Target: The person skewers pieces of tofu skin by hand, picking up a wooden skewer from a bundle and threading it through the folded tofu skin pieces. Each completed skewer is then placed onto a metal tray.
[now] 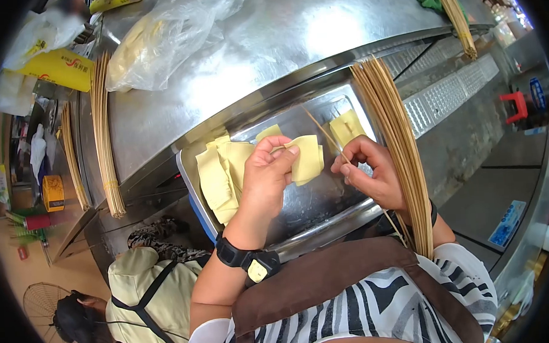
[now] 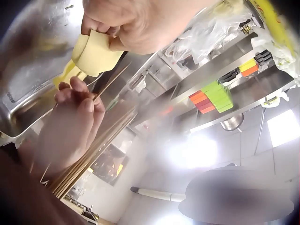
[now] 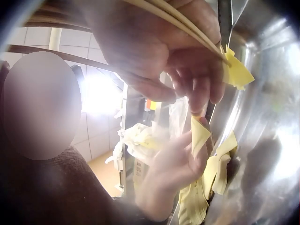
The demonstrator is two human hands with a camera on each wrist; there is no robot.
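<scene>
My left hand (image 1: 265, 178) pinches a folded pale yellow sheet of tofu skin (image 1: 308, 160) between thumb and fingers over the metal tray (image 1: 308, 213). Just to its right, my right hand (image 1: 377, 172) pinches a thin wooden skewer (image 1: 320, 127), its point slanting up and away. In the left wrist view the skewer (image 2: 112, 82) points bare past the fingers, beside the held sheet (image 2: 96, 56). More tofu skin sheets (image 1: 216, 177) lie piled at the tray's left end. Another yellow piece (image 1: 347, 127) is at the far right end, behind the right hand.
A long bundle of skewers (image 1: 397, 140) lies across the tray's right side, against the right forearm. More skewer bundles (image 1: 103, 137) and a clear plastic bag (image 1: 168, 40) rest on the steel counter (image 1: 268, 54). Another person (image 1: 147, 296) is low at the left.
</scene>
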